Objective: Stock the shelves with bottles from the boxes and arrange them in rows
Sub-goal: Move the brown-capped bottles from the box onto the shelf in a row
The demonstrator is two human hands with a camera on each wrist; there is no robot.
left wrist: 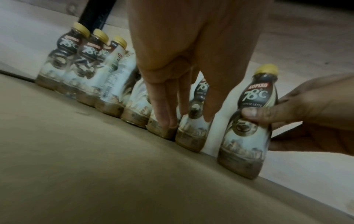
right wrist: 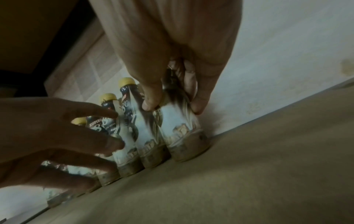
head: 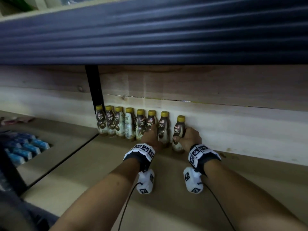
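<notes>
Several coffee bottles (head: 130, 124) with yellow caps stand in a row against the pale back board of the shelf (head: 166, 189). My right hand (head: 182, 139) grips the rightmost bottle (head: 179, 130) around its middle; it stands upright on the shelf, a small gap away from the row. The right wrist view shows thumb and fingers (right wrist: 199, 106) curled round this bottle (right wrist: 180, 130). My left hand (head: 152, 132) reaches to the neighbouring bottles, its straight fingers (left wrist: 162, 109) resting against the second bottle from the right (left wrist: 191, 133) and the one left of it.
A black upright post (head: 95, 87) stands at the row's left end. A dark shelf edge (head: 150, 39) hangs low overhead. Blue packets (head: 25, 149) lie on a lower level to the left. Bare shelf board (head: 250, 189) stretches to the right of the bottles.
</notes>
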